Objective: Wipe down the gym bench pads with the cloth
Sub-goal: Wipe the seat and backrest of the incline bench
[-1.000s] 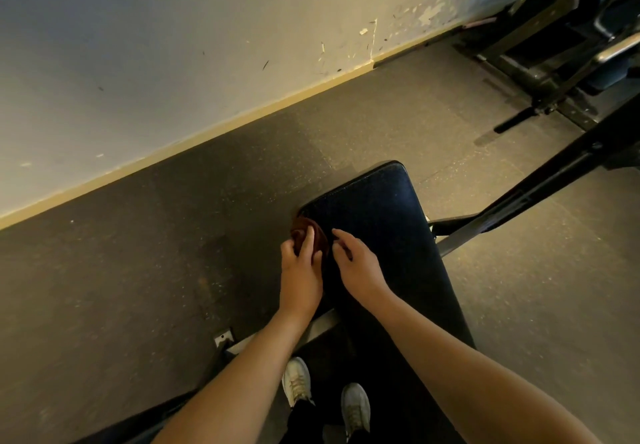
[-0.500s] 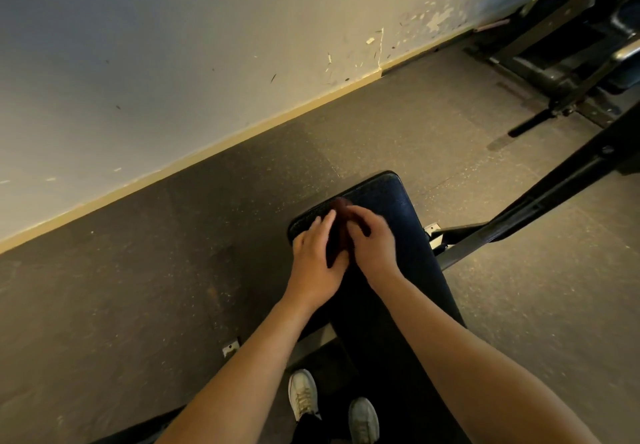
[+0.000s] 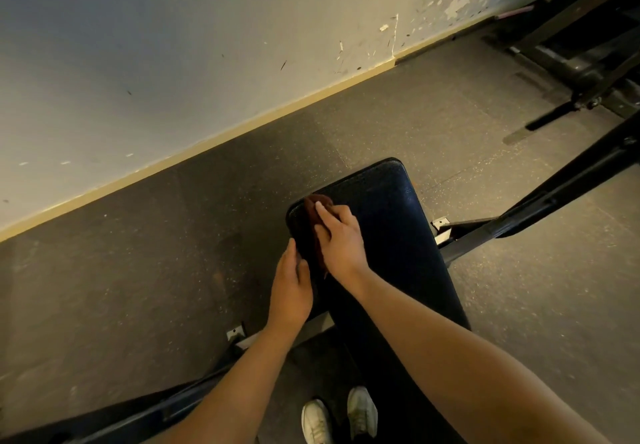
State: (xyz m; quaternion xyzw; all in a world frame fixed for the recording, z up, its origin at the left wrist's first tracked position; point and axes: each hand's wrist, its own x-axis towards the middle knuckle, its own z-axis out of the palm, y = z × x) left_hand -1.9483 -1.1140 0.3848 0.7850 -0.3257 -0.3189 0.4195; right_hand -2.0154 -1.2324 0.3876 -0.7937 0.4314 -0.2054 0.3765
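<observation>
Both grips wide — right hand flat on cloth, left hand against bench pad

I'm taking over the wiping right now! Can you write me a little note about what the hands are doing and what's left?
Right hand: flat on the dark red cloth, pressing it on the bench pad near its far left corner.
Left hand: rests against the pad's left edge, holding nothing.
Done: cannot tell how much is wiped.
Left: wipe across the rest of the pad.
</observation>
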